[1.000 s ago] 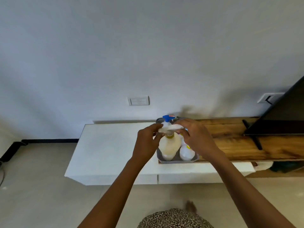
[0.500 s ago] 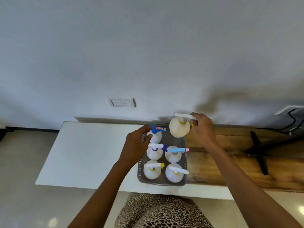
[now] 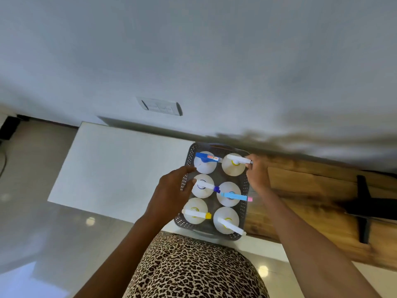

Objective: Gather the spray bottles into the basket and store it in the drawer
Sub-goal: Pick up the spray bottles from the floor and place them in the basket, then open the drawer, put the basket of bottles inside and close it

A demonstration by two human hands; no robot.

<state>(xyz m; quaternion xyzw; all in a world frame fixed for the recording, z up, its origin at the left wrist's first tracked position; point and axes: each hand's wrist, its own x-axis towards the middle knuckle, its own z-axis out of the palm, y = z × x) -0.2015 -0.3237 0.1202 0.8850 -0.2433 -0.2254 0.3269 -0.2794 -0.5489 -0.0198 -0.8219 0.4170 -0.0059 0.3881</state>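
Steadying the grey perforated plastic basket (image 3: 246, 191) at its left rim, the left hand (image 3: 169, 193) curls loosely there while the right hand (image 3: 256, 174) pinches the far-right white spray bottle (image 3: 233, 166) by its trigger, seating it.

Basket (image 3: 245, 208) on cabinet top (image 3: 120, 166), six spray bottles (image 3: 205, 162) inside.
Two columns, three rows, upright. Basket near the front edge; wooden shelf (image 3: 300, 201) to its right, wall socket (image 3: 160, 106) behind.
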